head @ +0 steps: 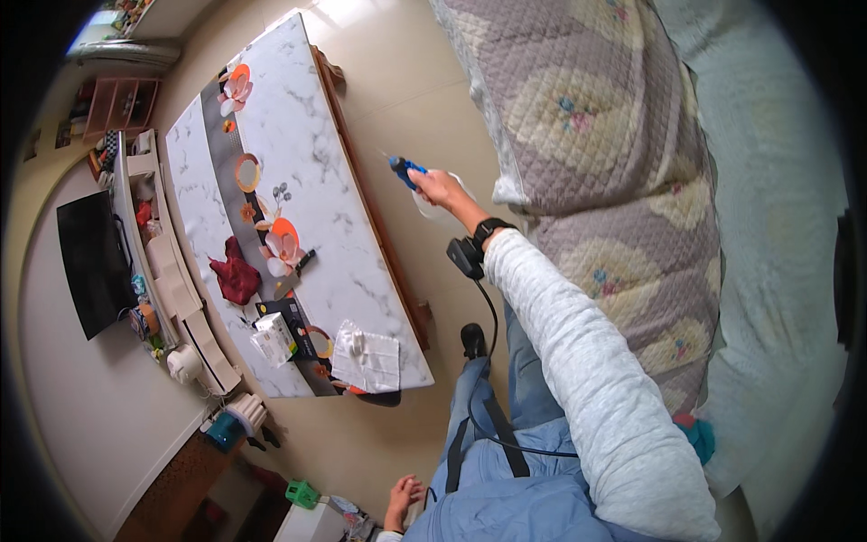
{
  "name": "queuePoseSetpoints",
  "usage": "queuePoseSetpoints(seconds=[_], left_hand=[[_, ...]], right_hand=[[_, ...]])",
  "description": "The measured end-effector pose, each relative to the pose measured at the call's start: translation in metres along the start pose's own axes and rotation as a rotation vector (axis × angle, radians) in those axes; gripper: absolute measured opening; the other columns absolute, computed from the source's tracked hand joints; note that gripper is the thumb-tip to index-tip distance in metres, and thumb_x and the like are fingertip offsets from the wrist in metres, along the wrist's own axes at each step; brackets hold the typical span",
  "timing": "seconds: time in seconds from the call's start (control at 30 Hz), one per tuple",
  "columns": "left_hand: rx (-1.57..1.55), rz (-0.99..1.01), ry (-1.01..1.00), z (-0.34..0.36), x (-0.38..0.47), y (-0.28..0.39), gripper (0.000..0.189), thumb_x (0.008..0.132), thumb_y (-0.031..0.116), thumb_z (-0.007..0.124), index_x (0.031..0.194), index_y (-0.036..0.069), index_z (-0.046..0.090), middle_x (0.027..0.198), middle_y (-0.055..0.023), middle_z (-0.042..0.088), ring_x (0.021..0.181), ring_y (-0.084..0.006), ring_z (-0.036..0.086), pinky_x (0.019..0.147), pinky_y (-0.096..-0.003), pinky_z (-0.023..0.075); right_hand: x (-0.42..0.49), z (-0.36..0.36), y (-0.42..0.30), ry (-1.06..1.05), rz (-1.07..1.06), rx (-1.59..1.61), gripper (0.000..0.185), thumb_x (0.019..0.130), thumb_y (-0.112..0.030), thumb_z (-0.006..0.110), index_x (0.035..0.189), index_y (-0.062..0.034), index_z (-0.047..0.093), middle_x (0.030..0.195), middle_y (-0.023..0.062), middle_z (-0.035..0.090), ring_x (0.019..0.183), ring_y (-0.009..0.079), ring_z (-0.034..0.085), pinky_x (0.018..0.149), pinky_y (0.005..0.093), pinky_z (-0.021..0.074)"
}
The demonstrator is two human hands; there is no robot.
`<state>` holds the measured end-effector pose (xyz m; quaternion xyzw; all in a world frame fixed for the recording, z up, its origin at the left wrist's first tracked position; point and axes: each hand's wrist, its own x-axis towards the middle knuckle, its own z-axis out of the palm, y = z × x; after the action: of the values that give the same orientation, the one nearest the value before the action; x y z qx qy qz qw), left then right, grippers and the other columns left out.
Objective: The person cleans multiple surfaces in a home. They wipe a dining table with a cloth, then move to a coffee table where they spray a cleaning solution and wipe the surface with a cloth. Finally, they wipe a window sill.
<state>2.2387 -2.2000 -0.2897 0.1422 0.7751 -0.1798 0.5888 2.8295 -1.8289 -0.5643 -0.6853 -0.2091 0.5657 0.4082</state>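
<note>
My right hand (437, 188) is closed round the blue trigger head of a spray bottle (441, 206) with a translucent white body. The bottle's nozzle points towards the long side of a marble-patterned table (345, 271), and a faint spray shows in front of it. A black device is strapped at my right wrist, with a cable running down. Low in the picture, beside my body, my left hand (405, 498) is partly curled with its fingers apart and holds nothing.
On the table lie a knife (295, 274), a dark red cloth (236, 274), small boxes (274, 340) and a white cloth (379, 362) with a small object on it. A quilted sofa cover (589, 135) is at the right. A television (95, 264) stands beyond the table. A green basket (302, 494) is low down.
</note>
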Motion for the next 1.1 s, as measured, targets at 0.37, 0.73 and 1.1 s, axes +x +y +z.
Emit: queuePoseSetpoints(seconds=[0.37, 0.73, 1.1], left_hand=[[-0.221, -0.067, -0.021, 0.124, -0.084, 0.063, 0.032, 0.099, 0.022, 0.05, 0.127, 0.007, 0.053, 0.11, -0.0105, 0.064, 0.096, -0.0174, 0.061, 0.082, -0.0317, 0.0513], [-0.356, 0.07, -0.105, 0.166, -0.048, 0.092, 0.033, 0.099, 0.022, 0.05, 0.129, 0.008, 0.052, 0.108, -0.0087, 0.063, 0.089, -0.0172, 0.065, 0.07, -0.0317, 0.0573], [-0.468, 0.224, 0.061, 0.135, 0.093, 0.108, 0.03, 0.094, 0.021, 0.057, 0.123, 0.011, 0.056, 0.102, -0.004, 0.062, 0.082, -0.015, 0.064, 0.065, -0.0339, 0.0565]], right_hand=[[0.204, -0.085, -0.187, 0.085, -0.054, -0.341, 0.068, 0.084, -0.067, 0.046, 0.092, -0.0028, 0.069, 0.083, 0.0168, 0.068, 0.081, 0.0326, 0.066, 0.073, 0.0412, 0.0483], [-0.028, -0.107, -0.009, -0.593, 0.227, -0.55, 0.067, 0.081, -0.072, 0.05, 0.068, -0.0072, 0.056, 0.06, 0.0029, 0.053, 0.055, 0.0131, 0.051, 0.052, 0.0298, 0.0374], [-0.033, -0.004, -0.111, -0.606, -0.021, -0.515, 0.02, 0.078, -0.019, 0.072, 0.083, -0.0074, 0.057, 0.069, -0.0026, 0.053, 0.062, 0.0075, 0.048, 0.057, 0.0243, 0.0389]])
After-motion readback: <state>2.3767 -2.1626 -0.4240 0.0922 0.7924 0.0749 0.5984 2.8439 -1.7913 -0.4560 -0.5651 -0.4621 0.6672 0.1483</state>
